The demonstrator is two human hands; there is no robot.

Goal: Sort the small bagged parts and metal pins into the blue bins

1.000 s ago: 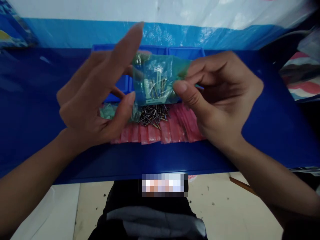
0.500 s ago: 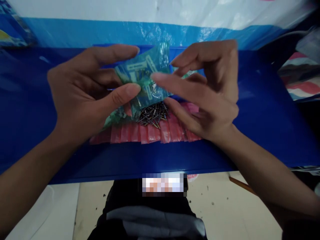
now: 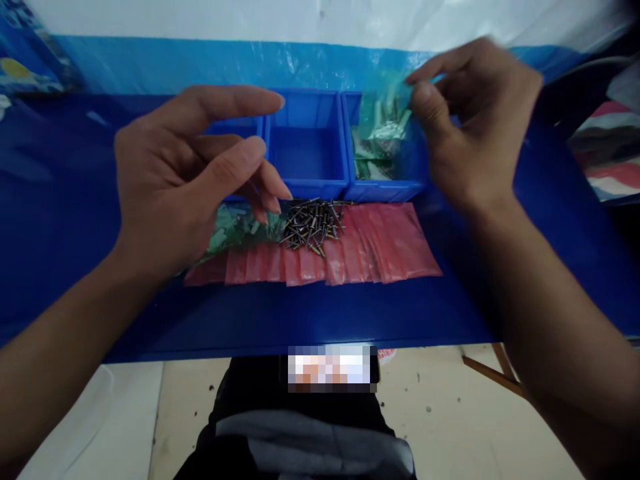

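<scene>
My right hand (image 3: 467,123) pinches the upper corner of a green plastic bag (image 3: 387,107) with pale pieces inside, blurred by motion, over the right blue bin (image 3: 385,192). More green bags lie in that bin. My left hand (image 3: 180,167) is raised with fingers apart and nothing between them, in front of the left blue bin (image 3: 239,127). Below the bins sits a pile of dark metal pins (image 3: 315,227) on a row of overlapping pink bags (image 3: 400,243). Green bags (image 3: 235,230) lie beside the pile, partly behind my left hand.
Between the other two stands a middle blue bin (image 3: 306,150). The blue table (image 3: 310,317) has its front edge near my lap, where a phone-like device (image 3: 330,370) with a blurred-out screen rests. A striped plastic sheet (image 3: 200,63) hangs behind the bins.
The green bag has left my left hand and moved right with my right hand, up over the right bin. My left hand has opened and stayed about in place. The middle bin now shows.
</scene>
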